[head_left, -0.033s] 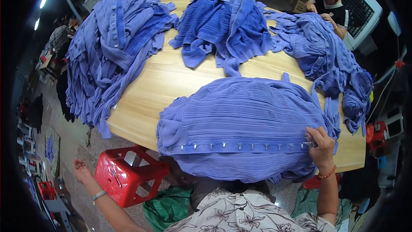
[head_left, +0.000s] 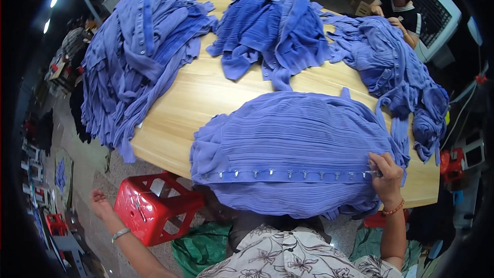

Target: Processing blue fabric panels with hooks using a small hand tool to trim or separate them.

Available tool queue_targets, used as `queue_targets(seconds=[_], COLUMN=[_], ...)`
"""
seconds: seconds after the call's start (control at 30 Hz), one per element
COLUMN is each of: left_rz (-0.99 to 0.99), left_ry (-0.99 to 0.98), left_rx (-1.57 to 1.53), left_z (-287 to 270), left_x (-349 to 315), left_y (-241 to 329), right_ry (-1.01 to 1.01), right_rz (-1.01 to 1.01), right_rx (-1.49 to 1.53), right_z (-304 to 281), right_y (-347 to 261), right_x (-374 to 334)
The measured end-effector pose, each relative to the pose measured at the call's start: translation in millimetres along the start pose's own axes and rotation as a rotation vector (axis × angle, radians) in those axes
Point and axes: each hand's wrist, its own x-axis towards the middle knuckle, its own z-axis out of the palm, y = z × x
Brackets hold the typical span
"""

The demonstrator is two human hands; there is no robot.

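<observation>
A periwinkle-blue ribbed garment (head_left: 298,134) lies bunched up at the table's near edge. Along its flat front band (head_left: 280,176) runs a row of small silvery metal fasteners. My right hand (head_left: 388,176) is closed at the band's right end, thumb and fingers pinching the cloth beside a small shiny piece. My left hand (head_left: 102,206) is stretched far out to the left, beyond the red stool and off the table. Its fingers look curled together but are slightly blurred; whatever they hold is too small to make out.
Blue garments lie in a left heap (head_left: 139,62), a middle heap (head_left: 270,31) and a right heap (head_left: 383,56) on the wooden table (head_left: 170,118). A red plastic stool (head_left: 139,208) stands left of my legs, scissors-like metal on its seat. Another person (head_left: 399,5) sits at the far right.
The whole view has shifted slightly. My left hand has moved a little toward the stool in the picture; my right hand keeps its pinch on the band.
</observation>
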Motion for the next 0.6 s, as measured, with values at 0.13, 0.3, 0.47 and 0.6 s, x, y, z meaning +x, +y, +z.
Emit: queue_targets(seconds=[0.13, 0.3, 0.47, 0.6], left_rz=[-0.019, 0.419, 0.652, 0.951], left_ry=[-0.403, -0.848, -0.629, -0.542], left_rx=[0.905, 1.539, 1.254, 0.519], left_z=[126.6, 207.3, 290.6, 346.2], left_x=[-153.9, -276.0, -328.7, -387.9], left_y=[-73.1, -52.1, 10.5, 37.2], right_ry=[0.048, 0.023, 0.044, 0.063], right_rz=[-0.058, -0.058, -0.097, -0.026], right_rx=[-0.135, -0.061, -0.059, -0.074], right_z=[-0.2, 2.6, -3.5, -7.6], right_y=[-10.0, -12.7, -12.7, -6.4], right_x=[-2.3, -0.4, -9.7, -27.0])
